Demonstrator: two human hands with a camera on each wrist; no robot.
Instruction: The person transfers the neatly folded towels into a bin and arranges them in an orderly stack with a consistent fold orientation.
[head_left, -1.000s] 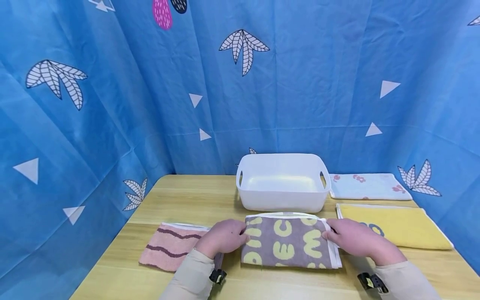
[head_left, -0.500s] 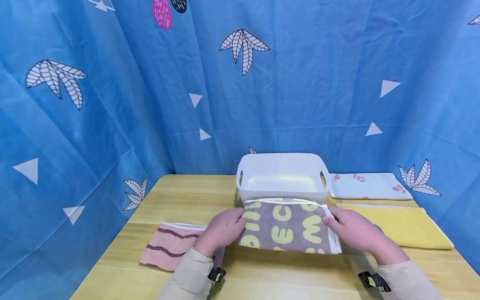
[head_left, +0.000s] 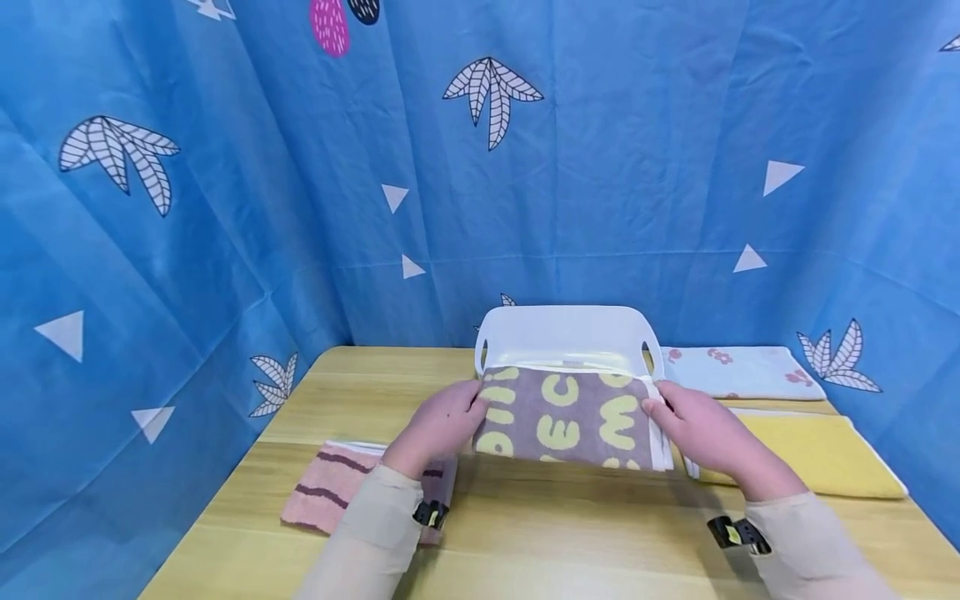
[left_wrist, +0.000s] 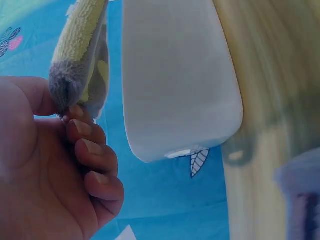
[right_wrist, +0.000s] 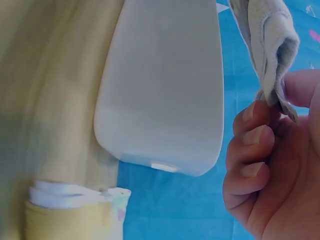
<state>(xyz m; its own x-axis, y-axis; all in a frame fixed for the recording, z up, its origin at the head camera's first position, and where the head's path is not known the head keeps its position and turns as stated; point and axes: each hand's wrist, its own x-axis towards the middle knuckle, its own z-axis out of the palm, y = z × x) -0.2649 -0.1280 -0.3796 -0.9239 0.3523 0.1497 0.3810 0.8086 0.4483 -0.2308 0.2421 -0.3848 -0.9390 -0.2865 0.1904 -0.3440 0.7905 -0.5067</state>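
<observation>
A folded grey-purple towel with yellow letters is held up in front of the white basket, hiding most of the basket's front wall. My left hand pinches the towel's left end between thumb and fingers. At its white-edged right end, my right hand pinches it the same way. Folded layers of the towel show above the left fingertips in the left wrist view. In the right wrist view, the pale folded end of the towel hangs between thumb and forefinger, beside the basket's outer wall.
A pink towel with dark wavy stripes lies at the left, partly under my left forearm. On the right lie a folded yellow towel and, behind it, a white towel with pink flowers. A blue curtain surrounds the wooden table.
Both hands have lifted the lettered towel off the table and moved it forward to the basket's front rim. The basket and the other towels have stayed in place.
</observation>
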